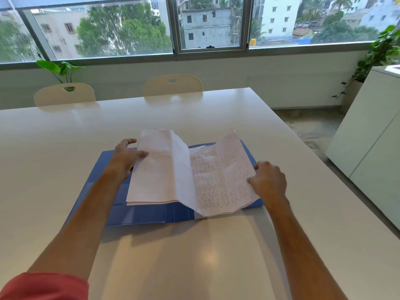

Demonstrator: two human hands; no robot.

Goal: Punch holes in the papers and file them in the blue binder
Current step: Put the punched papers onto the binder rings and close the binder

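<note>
A white table (65,161) fills the view; two cream chairs (64,95) (172,85) at twelve o'clock, white cabinet (368,152) at three, plants (59,69) by windows (210,24).

left sleeve (43,285) — short, coral-red | forearms bare | no rings or watch visible — both wrists
</note>
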